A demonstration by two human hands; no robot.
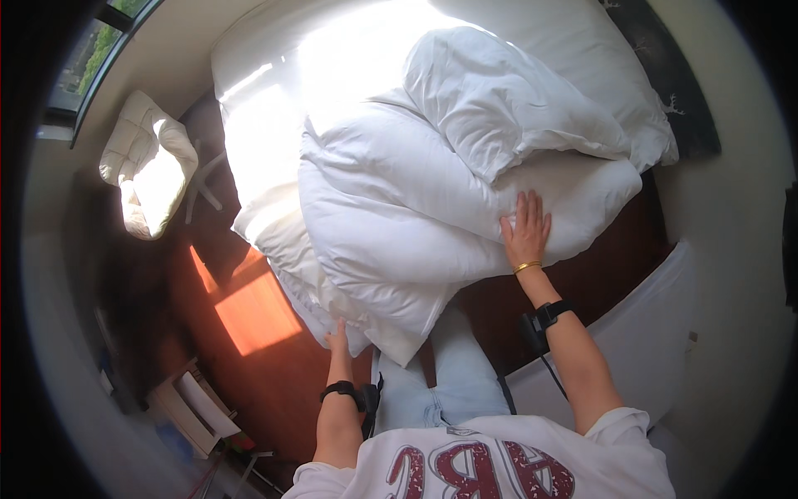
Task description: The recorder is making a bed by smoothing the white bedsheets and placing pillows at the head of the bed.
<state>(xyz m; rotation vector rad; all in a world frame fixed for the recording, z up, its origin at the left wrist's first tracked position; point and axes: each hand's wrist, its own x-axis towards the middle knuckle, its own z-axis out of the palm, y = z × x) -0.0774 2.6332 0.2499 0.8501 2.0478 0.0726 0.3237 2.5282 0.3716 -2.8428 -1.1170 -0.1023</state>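
Note:
A white duvet [399,187] lies bunched in thick folds over the near side of the bed. My right hand [527,234], with a gold bangle at the wrist, rests palm down on a fold, its fingers straight and slightly apart. Down at the left, my left hand [337,340] touches the hanging edge of the white bedding [355,334]. Cloth hides part of that hand, so I cannot tell whether it grips. A corner of the duvet hangs in front of my legs. Atop the folds sits a puffed white pillow or bunched bedding [480,100].
Sunlight falls across the mattress [262,137] and the reddish-brown floor [259,318]. A pale padded cushion or quilt [149,165] rests on a chair beneath the window [93,56]. The dark headboard [692,118] stands at upper right, a white panel [598,355] at lower right.

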